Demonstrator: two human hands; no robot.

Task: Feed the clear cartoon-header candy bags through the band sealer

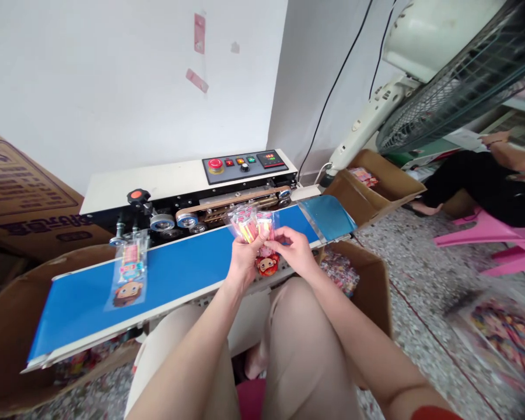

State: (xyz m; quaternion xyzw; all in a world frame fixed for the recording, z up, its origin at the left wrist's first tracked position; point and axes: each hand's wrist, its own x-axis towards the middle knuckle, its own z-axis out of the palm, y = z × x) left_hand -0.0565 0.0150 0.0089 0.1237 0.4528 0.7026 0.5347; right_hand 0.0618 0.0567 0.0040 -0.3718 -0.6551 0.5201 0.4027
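Both my hands hold a clear plastic packet of pink and yellow sweets with a cartoon face card at its lower end. My left hand grips its left side, fingers closed. My right hand pinches its right edge. The packet hovers over the near edge of the blue conveyor belt of a band sealing machine. A second, similar packet lies flat on the belt at the left, its top under the sealing rollers.
Cardboard boxes stand around: one at the left end of the belt, one to the right of my knee with packets inside, one further back. A standing fan is at the upper right. Another person sits on a pink stool.
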